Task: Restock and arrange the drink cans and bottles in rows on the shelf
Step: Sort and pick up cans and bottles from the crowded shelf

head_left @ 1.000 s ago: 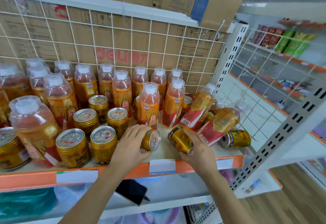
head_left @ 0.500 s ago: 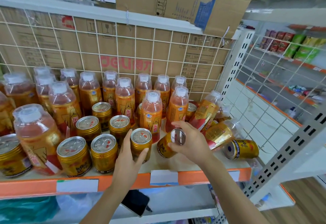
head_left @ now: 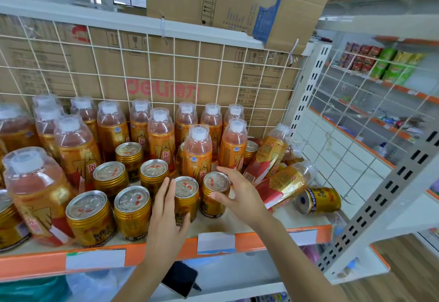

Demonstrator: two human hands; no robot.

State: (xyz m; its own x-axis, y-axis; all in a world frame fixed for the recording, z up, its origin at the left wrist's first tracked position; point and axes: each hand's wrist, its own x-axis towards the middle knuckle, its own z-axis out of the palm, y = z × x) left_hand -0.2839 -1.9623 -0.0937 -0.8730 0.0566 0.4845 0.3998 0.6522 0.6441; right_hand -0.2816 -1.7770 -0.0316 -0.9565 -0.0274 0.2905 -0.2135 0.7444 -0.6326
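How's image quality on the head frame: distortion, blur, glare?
Head view: strong wide-angle bowing, the shelf upright leans and curves; centre is sharpest, including the can in the right hand; the near-left bottle and far snack packs are soft; lighting is even, mild sheen on can lids, no harsh shadows.

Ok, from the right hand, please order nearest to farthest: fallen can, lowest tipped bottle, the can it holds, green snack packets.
1. Held can, in the right hand.
2. Lowest tipped bottle, just to its right.
3. Fallen can, farther right, at the shelf end.
4. Green snack packets, far away, upper right.
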